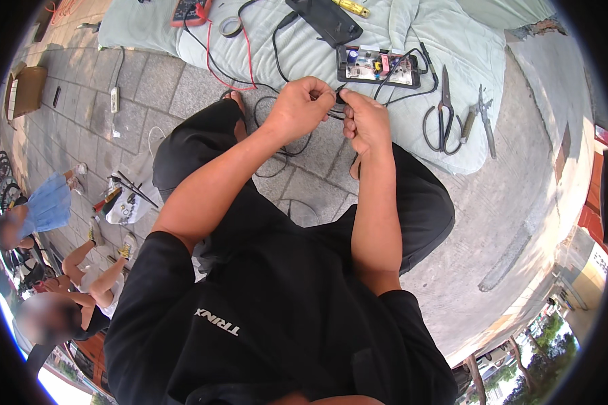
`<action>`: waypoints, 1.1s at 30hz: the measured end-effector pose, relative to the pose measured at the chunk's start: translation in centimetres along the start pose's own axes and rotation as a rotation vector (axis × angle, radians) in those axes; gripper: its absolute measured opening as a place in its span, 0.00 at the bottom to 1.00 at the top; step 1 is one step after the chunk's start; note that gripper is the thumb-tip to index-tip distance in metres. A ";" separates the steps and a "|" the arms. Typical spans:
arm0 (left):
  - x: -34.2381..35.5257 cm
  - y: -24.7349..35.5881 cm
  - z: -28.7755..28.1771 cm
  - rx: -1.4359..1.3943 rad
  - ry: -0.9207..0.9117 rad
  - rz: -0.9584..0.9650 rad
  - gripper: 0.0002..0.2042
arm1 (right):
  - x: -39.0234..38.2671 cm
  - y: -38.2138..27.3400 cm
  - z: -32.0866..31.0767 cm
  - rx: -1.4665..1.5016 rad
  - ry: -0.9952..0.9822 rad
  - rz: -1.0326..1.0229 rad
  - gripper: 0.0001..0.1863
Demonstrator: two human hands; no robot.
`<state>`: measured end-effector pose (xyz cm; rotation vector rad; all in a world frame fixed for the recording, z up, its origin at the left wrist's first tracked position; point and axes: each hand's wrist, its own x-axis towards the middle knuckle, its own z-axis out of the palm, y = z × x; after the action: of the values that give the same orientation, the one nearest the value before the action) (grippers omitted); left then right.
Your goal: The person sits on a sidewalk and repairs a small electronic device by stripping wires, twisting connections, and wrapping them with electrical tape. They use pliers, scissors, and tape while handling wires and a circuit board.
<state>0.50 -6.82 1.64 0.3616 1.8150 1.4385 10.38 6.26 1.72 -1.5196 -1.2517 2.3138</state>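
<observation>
My left hand point(300, 108) is closed in a pinch over the near edge of the pale green quilt, and what its fingertips hold is too small to tell. Close beside it, my right hand point(367, 123) pinches a black cable point(340, 93) between thumb and fingers. The fingertips of both hands almost meet. Just beyond them lies an opened black case with a circuit board point(378, 67), with black leads running out of it. A black case cover point(327, 21) rests behind that on the quilt.
Scissors point(444, 111) and pliers point(484, 121) lie at the quilt's right edge point(479, 67). A red multimeter point(189, 13), its red lead and a tape roll point(230, 27) are at the far left. Two people sit at left, near a cardboard box point(27, 94) and a white bag point(130, 206).
</observation>
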 end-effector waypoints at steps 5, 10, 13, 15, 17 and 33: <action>0.2 -0.9 0.0 0.105 0.040 0.101 0.10 | -1.6 -1.1 0.5 -0.042 0.129 -0.111 0.10; -0.3 -0.3 0.4 0.204 0.106 0.211 0.10 | -0.6 -1.0 0.6 0.029 -0.031 0.007 0.11; -0.5 0.0 0.4 0.252 0.117 0.227 0.11 | -0.2 -0.9 0.4 0.074 -0.100 0.066 0.11; -0.6 0.2 0.3 0.267 0.103 0.225 0.11 | 0.2 -0.8 0.1 0.111 -0.153 0.088 0.11; -0.7 0.7 0.2 0.267 0.071 0.163 0.11 | 0.8 -0.4 -0.2 0.153 -0.214 0.105 0.11; -0.3 1.1 -0.3 -0.282 -0.095 -0.249 0.10 | 0.9 3.3 3.0 0.497 -0.213 -0.054 0.16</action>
<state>0.26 -6.86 2.75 0.0571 1.4964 1.4486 8.61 2.79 -0.70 -1.0852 -0.6568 2.5430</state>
